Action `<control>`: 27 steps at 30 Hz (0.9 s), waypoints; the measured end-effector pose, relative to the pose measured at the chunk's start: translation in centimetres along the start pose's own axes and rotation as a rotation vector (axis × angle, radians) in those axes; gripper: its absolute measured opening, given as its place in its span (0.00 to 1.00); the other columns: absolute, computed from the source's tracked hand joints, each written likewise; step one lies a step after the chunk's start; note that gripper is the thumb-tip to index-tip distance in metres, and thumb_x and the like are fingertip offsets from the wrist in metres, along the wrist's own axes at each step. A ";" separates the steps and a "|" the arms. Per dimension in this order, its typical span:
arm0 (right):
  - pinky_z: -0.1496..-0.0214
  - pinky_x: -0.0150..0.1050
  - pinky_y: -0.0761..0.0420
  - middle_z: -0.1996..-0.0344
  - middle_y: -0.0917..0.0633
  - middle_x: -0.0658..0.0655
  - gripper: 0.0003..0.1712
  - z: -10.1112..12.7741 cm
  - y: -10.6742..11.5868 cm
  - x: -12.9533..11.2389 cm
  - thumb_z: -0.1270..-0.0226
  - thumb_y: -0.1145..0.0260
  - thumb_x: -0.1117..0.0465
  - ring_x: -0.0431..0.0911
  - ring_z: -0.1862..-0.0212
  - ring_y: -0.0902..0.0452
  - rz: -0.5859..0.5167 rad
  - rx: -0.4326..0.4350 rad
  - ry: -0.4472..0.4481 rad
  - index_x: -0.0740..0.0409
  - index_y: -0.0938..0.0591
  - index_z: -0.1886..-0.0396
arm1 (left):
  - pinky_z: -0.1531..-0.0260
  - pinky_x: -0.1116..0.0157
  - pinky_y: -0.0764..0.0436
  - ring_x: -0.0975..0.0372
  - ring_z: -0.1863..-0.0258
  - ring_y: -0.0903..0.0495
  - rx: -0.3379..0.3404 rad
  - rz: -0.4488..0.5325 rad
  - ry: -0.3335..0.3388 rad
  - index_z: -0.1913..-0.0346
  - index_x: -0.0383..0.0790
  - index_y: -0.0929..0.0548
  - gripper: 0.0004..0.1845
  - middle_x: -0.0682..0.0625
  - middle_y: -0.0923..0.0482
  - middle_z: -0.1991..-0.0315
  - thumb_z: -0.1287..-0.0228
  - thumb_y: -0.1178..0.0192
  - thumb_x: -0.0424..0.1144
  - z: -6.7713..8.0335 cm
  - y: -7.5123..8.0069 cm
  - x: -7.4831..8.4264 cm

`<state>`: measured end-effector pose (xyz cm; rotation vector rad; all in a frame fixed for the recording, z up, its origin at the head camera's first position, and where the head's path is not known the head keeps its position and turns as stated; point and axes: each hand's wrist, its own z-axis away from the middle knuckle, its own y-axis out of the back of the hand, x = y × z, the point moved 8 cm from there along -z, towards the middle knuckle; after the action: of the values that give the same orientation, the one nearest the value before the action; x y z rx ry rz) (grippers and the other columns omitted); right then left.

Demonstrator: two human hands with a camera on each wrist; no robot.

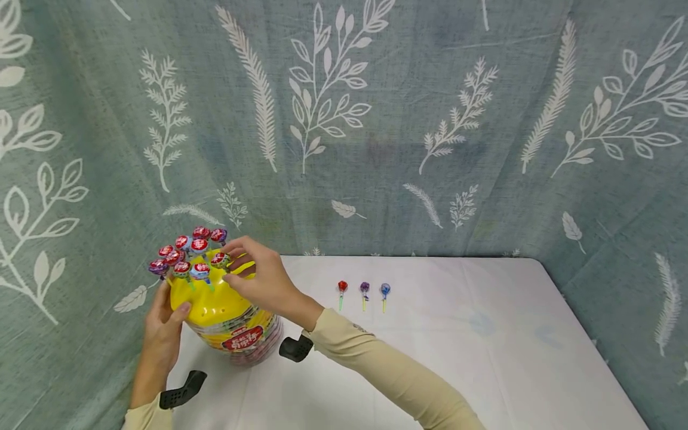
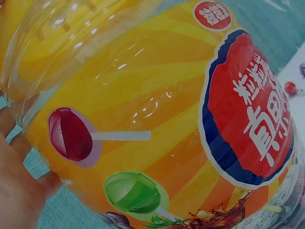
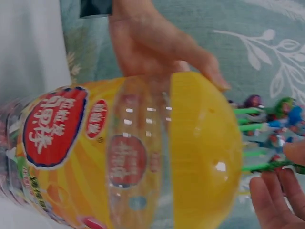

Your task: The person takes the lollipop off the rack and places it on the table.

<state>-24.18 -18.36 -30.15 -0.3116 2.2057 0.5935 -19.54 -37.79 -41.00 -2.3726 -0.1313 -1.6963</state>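
A big clear jar [image 1: 244, 340] with a yellow domed lid [image 1: 215, 304] leans to the left on the table. Several wrapped lollipops [image 1: 199, 245] stand with their sticks in holes in the lid. My left hand [image 1: 163, 331] grips the jar near its lid from the left, the thumb along the front. At the lid's right side, my right hand [image 1: 263, 278] pinches a green-and-red lollipop [image 1: 219, 260] by its wrapped head. The right wrist view shows this lollipop's green stick [image 3: 255, 167] reaching the lid. In the left wrist view, the jar's printed label [image 2: 167, 105] covers most of the picture.
Three loose lollipops, a red one [image 1: 343, 286], a purple one [image 1: 365, 287] and a blue one [image 1: 385, 289], lie in a row on the white tabletop [image 1: 457, 358], right of the jar. A green leaf-patterned curtain [image 1: 387, 155] hangs behind and at the sides.
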 end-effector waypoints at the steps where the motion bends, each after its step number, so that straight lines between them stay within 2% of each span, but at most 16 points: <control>1: 0.58 0.25 0.22 0.58 0.19 0.54 0.22 0.0 -0.2 0.0 0.41 0.34 0.71 0.36 0.60 0.22 0.011 0.004 0.009 0.56 0.28 0.48 | 0.45 0.75 0.33 0.60 0.39 0.38 -0.001 -0.001 -0.005 0.27 0.47 0.45 0.33 0.47 0.44 0.32 0.33 0.53 0.28 0.0 0.0 0.0; 6: 0.58 0.23 0.23 0.59 0.19 0.54 0.21 -0.1 -0.7 0.3 0.40 0.37 0.72 0.36 0.60 0.22 0.047 0.038 0.046 0.56 0.29 0.49 | 0.46 0.75 0.32 0.60 0.39 0.38 -0.015 -0.001 -0.024 0.27 0.46 0.45 0.33 0.47 0.43 0.33 0.33 0.54 0.27 -0.1 -0.2 0.2; 16: 0.60 0.23 0.23 0.63 0.19 0.54 0.19 -0.4 -0.8 0.2 0.40 0.38 0.74 0.33 0.63 0.24 0.013 0.081 0.053 0.55 0.31 0.53 | 0.45 0.74 0.33 0.60 0.40 0.37 0.000 0.002 -0.016 0.27 0.46 0.45 0.33 0.46 0.43 0.33 0.33 0.53 0.27 0.1 -0.1 0.3; 27: 0.59 0.29 0.20 0.60 0.19 0.59 0.21 -0.6 1.4 -0.8 0.39 0.37 0.74 0.43 0.60 0.20 -0.122 0.121 0.088 0.59 0.31 0.49 | 0.45 0.76 0.33 0.60 0.39 0.38 0.002 -0.001 -0.002 0.27 0.47 0.46 0.33 0.47 0.44 0.33 0.34 0.53 0.28 0.1 -0.2 0.1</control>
<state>-24.56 -17.46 -28.77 -0.4127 2.2770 0.3852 -19.47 -37.60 -40.92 -2.3729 -0.1344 -1.6938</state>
